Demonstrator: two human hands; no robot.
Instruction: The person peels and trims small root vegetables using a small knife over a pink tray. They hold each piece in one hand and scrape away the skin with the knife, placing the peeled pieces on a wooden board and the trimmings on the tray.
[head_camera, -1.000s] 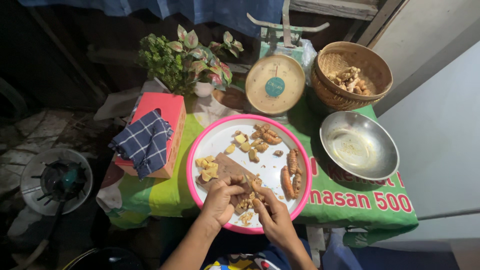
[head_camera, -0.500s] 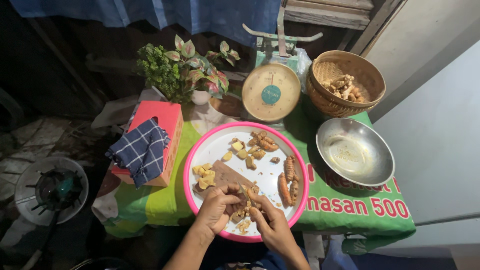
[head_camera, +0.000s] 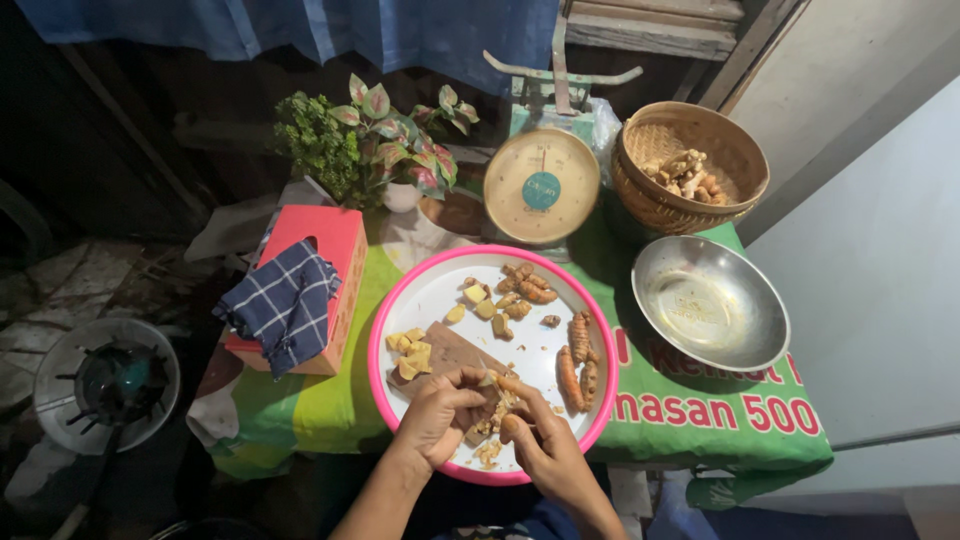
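A round white tray with a pink rim (head_camera: 390, 310) lies on the table in front of me. Both hands work over its near part. My left hand (head_camera: 437, 415) and my right hand (head_camera: 538, 440) together pinch a small orange-brown root piece (head_camera: 507, 385), fingertips touching it. Under them lie a brown cutting board (head_camera: 445, 352) and a pile of peel scraps (head_camera: 487, 452). Yellow cut chunks (head_camera: 412, 350) sit at the tray's left. Whole orange roots (head_camera: 578, 360) lie at its right, with more pieces (head_camera: 515, 290) toward the back.
A steel bowl (head_camera: 710, 300) stands right of the tray. Behind it, a woven basket (head_camera: 690, 170) holds several roots. A dial kitchen scale (head_camera: 541, 185) and potted plants (head_camera: 375, 135) stand at the back. A red box with a checked cloth (head_camera: 290, 300) is left. A stove burner (head_camera: 105, 385) sits lower left.
The camera view has shifted slightly. Both hands stay over the tray's near part, fingers working on the root piece; nothing else has moved.
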